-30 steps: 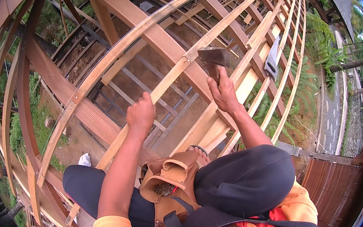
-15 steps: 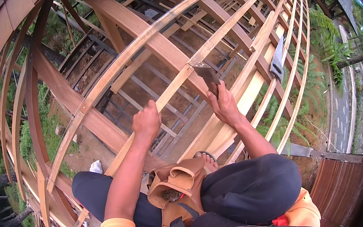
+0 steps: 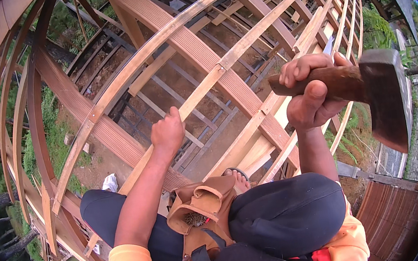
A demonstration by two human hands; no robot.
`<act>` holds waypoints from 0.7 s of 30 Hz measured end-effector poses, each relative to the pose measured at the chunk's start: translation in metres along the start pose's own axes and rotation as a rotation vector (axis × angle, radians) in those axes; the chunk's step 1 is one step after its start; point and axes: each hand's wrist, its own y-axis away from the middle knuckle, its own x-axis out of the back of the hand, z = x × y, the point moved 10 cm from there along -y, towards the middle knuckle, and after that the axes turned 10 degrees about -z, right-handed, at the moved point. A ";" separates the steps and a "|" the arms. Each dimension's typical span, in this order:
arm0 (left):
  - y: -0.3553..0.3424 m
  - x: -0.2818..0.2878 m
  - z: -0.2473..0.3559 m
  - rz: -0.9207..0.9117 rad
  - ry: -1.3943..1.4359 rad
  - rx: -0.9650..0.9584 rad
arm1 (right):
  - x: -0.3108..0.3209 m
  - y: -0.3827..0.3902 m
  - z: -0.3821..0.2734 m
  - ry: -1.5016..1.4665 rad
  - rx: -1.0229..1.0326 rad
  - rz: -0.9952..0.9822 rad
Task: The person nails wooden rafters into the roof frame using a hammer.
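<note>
My left hand (image 3: 168, 131) is closed around a narrow pale wooden batten (image 3: 198, 94), which crosses a broad brown rafter (image 3: 186, 50). Raised at the right, close to the camera, my right hand (image 3: 308, 92) wraps round the short wooden handle of a hatchet (image 3: 388, 93). Its dark, worn metal head points right, well apart from the batten. Where batten and rafter cross, a joint (image 3: 220, 67) shows. A tan leather tool pouch (image 3: 181, 220) sits between my knees, with what look like nails inside.
Curved battens (image 3: 97, 112) and rafters form an open frame, with gaps down to the ground and a lower grid of beams (image 3: 156, 108). A handsaw blade (image 3: 328, 45) shows partly behind my right hand. Brown corrugated sheeting (image 3: 392, 217) is at lower right. My sandalled foot (image 3: 237, 177) is by the pouch.
My right hand has lifted the hatchet from the batten joint up and to the right, toward the camera. My left hand keeps its grip on the batten, nearly in place.
</note>
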 end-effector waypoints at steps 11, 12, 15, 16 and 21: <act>-0.006 -0.004 0.006 0.011 -0.016 -0.016 | -0.004 0.084 0.098 0.471 -0.727 -0.353; -0.008 -0.005 0.008 -0.001 -0.019 -0.014 | 0.000 0.053 0.069 0.288 -0.567 -0.222; -0.003 -0.002 0.003 0.005 -0.023 -0.007 | 0.010 -0.003 -0.003 -0.015 0.044 0.050; 0.001 -0.005 -0.001 -0.012 -0.024 0.003 | 0.008 0.004 -0.003 -0.067 0.151 0.083; -0.013 -0.007 0.021 0.014 0.034 -0.043 | -0.002 0.173 0.176 0.629 -0.814 -0.544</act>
